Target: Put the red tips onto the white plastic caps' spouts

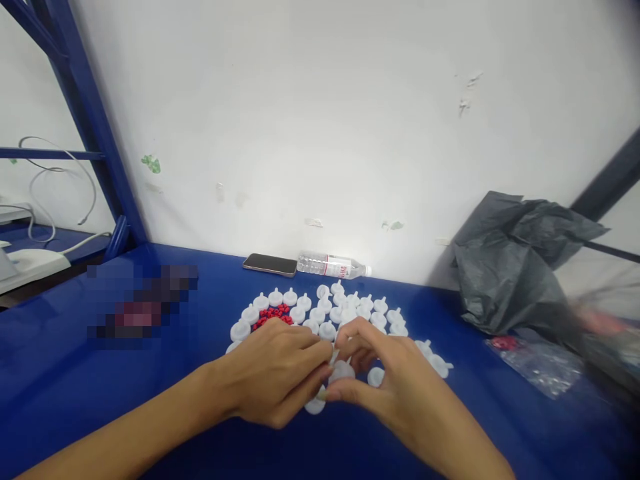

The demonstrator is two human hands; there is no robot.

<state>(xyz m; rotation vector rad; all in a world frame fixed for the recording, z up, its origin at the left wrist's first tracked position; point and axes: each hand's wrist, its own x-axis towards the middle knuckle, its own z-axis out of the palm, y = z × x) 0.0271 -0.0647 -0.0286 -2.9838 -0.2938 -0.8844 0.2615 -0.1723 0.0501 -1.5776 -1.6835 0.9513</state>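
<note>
Between the fingers and thumb of my right hand (385,373) is a round white plastic cap with a short spout (342,372). My left hand (285,373) meets it from the left, its fingers pinched together at the cap's side; what they pinch is hidden. Many similar white spouted caps (327,331) lie on the blue table around and beyond my hands. A cluster of small red pieces (273,315) sits among the caps, just past my left hand. Another white cap (315,405) lies below my fingertips, partly covered.
A phone (270,265) and a clear plastic bottle on its side (334,265) lie along the wall. At right are a dark plastic bag (515,260) and a clear bag with small parts (543,367). A blue metal frame (95,127) rises at left, near white cables (90,193).
</note>
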